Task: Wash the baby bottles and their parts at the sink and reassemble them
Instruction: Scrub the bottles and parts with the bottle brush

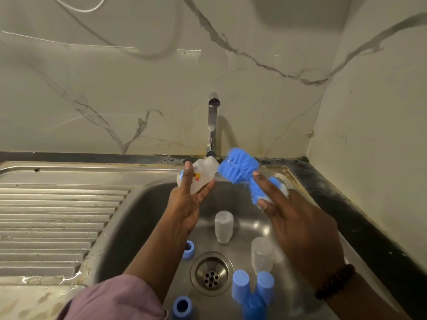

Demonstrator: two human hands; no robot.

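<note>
- Bottle (pixel 197 179): my left hand (pixel 189 202) grips it above the sink's (pixel 129 218) back edge, under the tap (pixel 212 125).
- My right hand (pixel 298 225) clamps the blue brush (pixel 238 166), bristles just beside the bottle's mouth.
- Scrubbing step, I judge; next the brush must line up and enter the mouth.
- Two clear bottles (pixel 223 226), blue caps (pixel 240 288) and rings (pixel 188 248) wait around the drain (pixel 210 274).
</note>
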